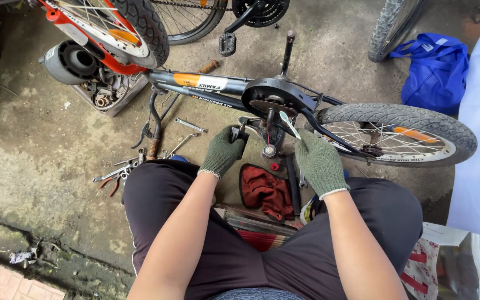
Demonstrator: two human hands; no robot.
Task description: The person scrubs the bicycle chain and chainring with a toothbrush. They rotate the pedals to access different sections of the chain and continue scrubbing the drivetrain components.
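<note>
While left hand (223, 151) grips a tool (239, 132) | right hand (320, 161) pinches strip (289, 123).

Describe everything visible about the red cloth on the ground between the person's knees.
The red cloth is a crumpled, dark red rag, soft and creased, with a darker edge along its left side. It lies bunched on the concrete floor below the bicycle's crank area, between the left hand and right hand. Neither gloved hand touches it. A dark bar-shaped tool lies along its right side.
</note>
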